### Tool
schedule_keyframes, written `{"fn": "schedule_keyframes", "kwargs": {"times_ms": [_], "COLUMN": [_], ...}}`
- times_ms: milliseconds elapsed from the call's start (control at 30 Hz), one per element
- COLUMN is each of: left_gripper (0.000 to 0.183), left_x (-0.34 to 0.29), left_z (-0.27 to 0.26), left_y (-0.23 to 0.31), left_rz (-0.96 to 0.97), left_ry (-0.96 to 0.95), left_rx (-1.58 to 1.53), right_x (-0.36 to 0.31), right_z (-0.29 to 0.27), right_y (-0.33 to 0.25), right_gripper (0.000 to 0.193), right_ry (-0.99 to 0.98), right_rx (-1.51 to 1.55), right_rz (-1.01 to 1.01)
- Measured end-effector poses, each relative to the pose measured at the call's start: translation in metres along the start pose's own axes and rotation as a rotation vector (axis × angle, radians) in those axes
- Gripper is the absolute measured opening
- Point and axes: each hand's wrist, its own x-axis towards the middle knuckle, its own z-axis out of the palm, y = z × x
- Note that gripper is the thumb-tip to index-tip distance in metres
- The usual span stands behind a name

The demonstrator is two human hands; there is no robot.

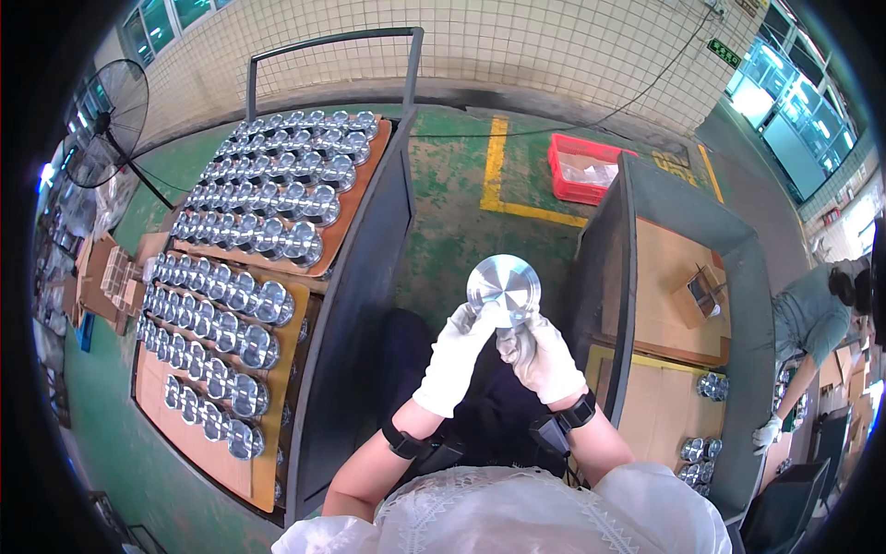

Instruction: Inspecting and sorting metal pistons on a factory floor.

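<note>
Between my two hands I hold a shiny metal piston [504,283], its round, turned top face tilted up at me. My left hand [458,355], in a white glove, is closed on the piston's near left side. On its near right side my right hand [543,358] grips it, gloved too, with greyish smudges on the fingers. Both wrists wear black bands. The piston's underside and some of my fingertips are hidden. To my left, rows of similar pistons [226,328] stand on brown boards on a cart [355,277].
At right a grey-walled cart [630,268] holds cardboard sheets, a small open box [699,294] and several pistons [699,454]. A red crate [580,166] sits on the green floor beyond. A co-worker [812,314] bends at the far right. A fan [109,122] stands far left.
</note>
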Motion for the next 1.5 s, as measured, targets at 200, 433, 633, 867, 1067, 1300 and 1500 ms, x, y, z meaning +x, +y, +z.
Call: {"fn": "schedule_keyframes", "kwargs": {"times_ms": [200, 433, 633, 867, 1067, 1300, 1500], "left_gripper": [0.04, 0.051, 0.051, 0.056, 0.056, 0.056, 0.053], "left_x": [0.005, -0.007, -0.012, -0.011, -0.013, -0.018, -0.025], "left_z": [-0.007, 0.007, 0.004, 0.003, -0.002, -0.008, -0.009], "left_y": [0.001, 0.021, 0.017, 0.013, 0.012, 0.014, 0.016], "left_rz": [0.043, 0.917, 0.905, 0.841, 0.78, 0.776, 0.823], "left_ry": [-0.049, 0.124, 0.161, 0.225, 0.135, 0.15, 0.184], "left_rx": [-0.108, 0.973, 1.099, 0.926, 0.863, 0.856, 0.988], "right_x": [0.0, 0.009, 0.004, -0.001, 0.01, 0.003, -0.006], "right_z": [0.001, 0.009, 0.017, 0.013, 0.005, 0.016, 0.016], "right_y": [0.003, 0.012, 0.007, 0.017, 0.03, 0.023, 0.016], "right_gripper": [0.043, 0.05, 0.048, 0.054, 0.061, 0.066, 0.053], "right_ry": [-0.022, 0.152, 0.07, 0.1, 0.075, -0.146, -0.021], "right_rx": [-0.166, 0.2, 0.164, -0.28, 0.078, 0.52, -0.125], "right_rz": [0.021, 0.143, 0.102, -0.15, 0.099, 0.367, -0.073]}}
